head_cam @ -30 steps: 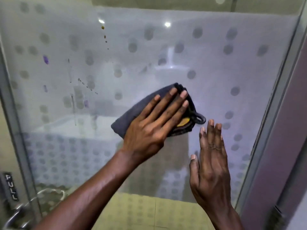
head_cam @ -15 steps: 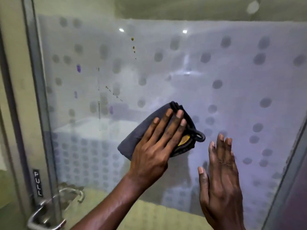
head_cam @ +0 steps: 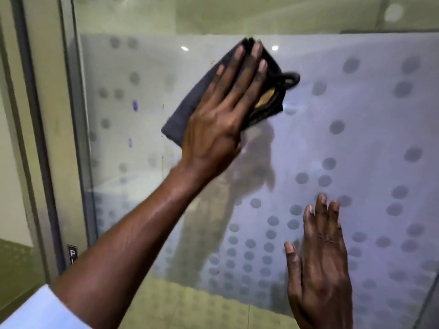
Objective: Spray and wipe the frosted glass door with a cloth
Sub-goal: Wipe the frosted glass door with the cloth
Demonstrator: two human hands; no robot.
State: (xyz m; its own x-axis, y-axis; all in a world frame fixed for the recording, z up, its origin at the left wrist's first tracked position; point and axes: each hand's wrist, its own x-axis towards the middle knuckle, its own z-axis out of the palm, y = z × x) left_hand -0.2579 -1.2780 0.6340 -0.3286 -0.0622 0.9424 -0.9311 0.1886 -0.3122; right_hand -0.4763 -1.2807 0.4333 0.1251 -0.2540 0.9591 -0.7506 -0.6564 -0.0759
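Four left fingers flat atop cloth (folded), on door

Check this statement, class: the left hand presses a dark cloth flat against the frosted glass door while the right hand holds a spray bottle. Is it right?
Not quite. The right hand holds no spray bottle: it lies open and flat against the glass door. The left hand does press the dark cloth to it, as the head view shows.
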